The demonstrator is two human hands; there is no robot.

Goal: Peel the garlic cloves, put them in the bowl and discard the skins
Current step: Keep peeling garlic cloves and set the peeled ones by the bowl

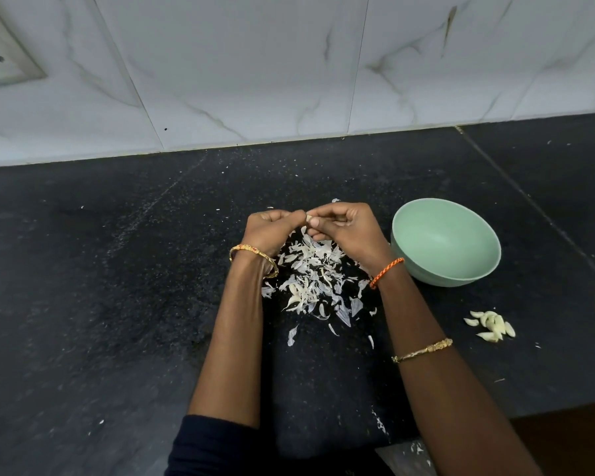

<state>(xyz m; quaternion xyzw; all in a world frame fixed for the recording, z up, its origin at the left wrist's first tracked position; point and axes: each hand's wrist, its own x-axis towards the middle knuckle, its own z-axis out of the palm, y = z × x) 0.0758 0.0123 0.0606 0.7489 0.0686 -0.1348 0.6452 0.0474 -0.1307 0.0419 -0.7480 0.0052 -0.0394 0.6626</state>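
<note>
Black stone counter (117, 269): left hand (272, 228) and right hand (347, 228) meet, both pinching one garlic clove (309, 219) above the skins (313, 280). Green bowl (461, 273) just beside the right wrist; peeled cloves (492, 326) lie near it.

Two hands (310, 228) are seen, with one clove (309, 219) pinched between them. One bowl (445, 247) is counted, one heap of cloves (492, 326), one pile of skins (315, 280), three bangles (253, 259).

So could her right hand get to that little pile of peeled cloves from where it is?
Probably yes. The peeled cloves lie in the open on the counter, beside the right forearm, with nothing over them. But the right hand is busy pinching a garlic clove with the left hand, so it would need freeing first.
</note>
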